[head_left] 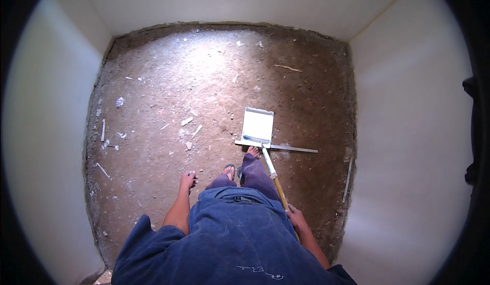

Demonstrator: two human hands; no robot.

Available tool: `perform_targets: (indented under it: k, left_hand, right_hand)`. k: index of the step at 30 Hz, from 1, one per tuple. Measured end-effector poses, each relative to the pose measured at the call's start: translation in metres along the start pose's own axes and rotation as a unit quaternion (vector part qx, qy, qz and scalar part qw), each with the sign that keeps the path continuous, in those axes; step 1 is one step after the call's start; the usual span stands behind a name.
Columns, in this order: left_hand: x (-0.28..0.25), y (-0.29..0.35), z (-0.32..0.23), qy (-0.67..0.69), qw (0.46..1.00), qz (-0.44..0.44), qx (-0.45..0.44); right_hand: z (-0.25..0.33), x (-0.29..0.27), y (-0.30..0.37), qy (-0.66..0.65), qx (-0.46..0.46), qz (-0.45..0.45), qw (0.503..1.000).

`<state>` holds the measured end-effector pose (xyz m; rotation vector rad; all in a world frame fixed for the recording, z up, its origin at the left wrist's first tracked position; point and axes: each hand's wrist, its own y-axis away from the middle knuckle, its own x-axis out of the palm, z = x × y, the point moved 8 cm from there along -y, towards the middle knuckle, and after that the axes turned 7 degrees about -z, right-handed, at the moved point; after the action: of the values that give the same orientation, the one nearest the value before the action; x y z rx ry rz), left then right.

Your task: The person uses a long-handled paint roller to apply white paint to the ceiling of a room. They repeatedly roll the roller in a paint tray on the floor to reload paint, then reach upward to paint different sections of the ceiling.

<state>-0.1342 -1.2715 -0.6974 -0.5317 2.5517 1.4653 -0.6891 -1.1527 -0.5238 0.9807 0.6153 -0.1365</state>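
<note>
Hand on the left [189,179] is hanging half-curled, can't tell if pinching anything. White tray [259,110] is sitting farther out, pole [278,187] reaching its near edge. Right hand [294,215] is gripping the pole, probably loading up; next move's calling for steady guiding.

Tan pole [278,187] (lower end white), slanted, white tray [258,125] at its tip

the wide head view looks steeply down from just above the blue shirt [235,239], facing the floor [168,93].
</note>
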Motion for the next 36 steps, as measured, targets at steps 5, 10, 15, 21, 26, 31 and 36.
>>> perform_targets:
  k: [5, 10, 15, 21, 26, 31, 36]
  left_hand:
    - [-0.003, 0.000, 0.013, 0.007, 1.000, -0.003, -0.013]
    - [-0.004, -0.004, 0.019, 0.007, 0.999, -0.012, -0.038]
    - [0.000, -0.008, 0.007, 0.014, 1.000, 0.016, -0.019]
    - [-0.001, -0.013, -0.009, 0.010, 1.000, 0.013, -0.007]
    - [-0.005, -0.011, -0.008, 0.007, 1.000, 0.006, -0.003]
    - [-0.013, -0.003, 0.007, 0.021, 0.999, -0.011, -0.025]
    - [-0.015, 0.000, 0.019, 0.007, 0.999, -0.006, -0.037]
  right_hand:
    - [0.003, -0.009, 0.005, 0.078, -0.041, -0.031, 0.996]
    - [0.005, -0.017, 0.030, -0.028, 0.048, 0.022, 0.998]
    - [0.005, -0.042, 0.034, -0.060, 0.104, 0.038, 0.992]
    - [0.019, -0.062, -0.010, 0.020, 0.045, 0.049, 0.998]
    - [0.027, -0.060, -0.026, 0.012, 0.060, 0.034, 0.998]
    - [0.027, -0.064, 0.003, -0.006, 0.062, 0.039, 0.997]
    - [0.014, -0.068, 0.023, 0.012, 0.087, 0.051, 0.995]
